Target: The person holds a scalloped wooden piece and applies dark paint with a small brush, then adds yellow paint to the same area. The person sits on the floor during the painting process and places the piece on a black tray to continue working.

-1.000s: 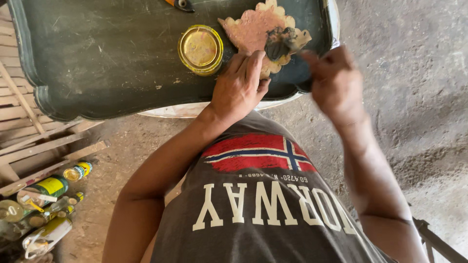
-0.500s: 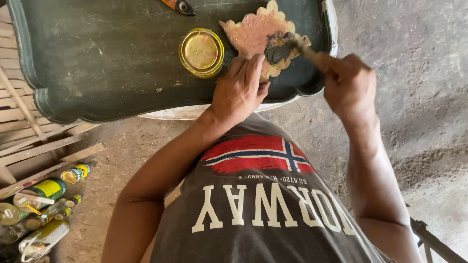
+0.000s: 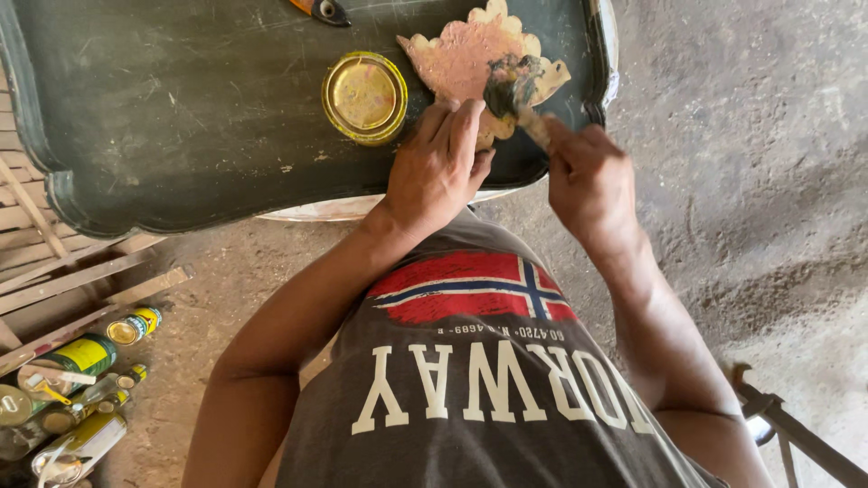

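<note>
Left hand (image 3: 438,172) flat, pressing scalloped pink carved piece (image 3: 470,59) | right hand (image 3: 588,181) clenching bristly brush (image 3: 513,90) | round yellow tin lid (image 3: 364,95), upper centre

Round yellow tin (image 3: 365,97) sits on the dark tray, top-centre, just left of the pink carved piece; shallow, gold-yellow rim, lid or inside smeared pinkish.

Bottom-left on the dirt floor, by the wood slats, a heap of containers lying on their sides:
- small can w/ yellow-green label (image 3: 134,325), round gold end facing up
- bigger green bottle w/ yellow label (image 3: 80,354)
- clear bottles (image 3: 86,402), dirty, labels too small to make out
- pale yellowish can (image 3: 77,447), lowest, near the frame corner
</note>
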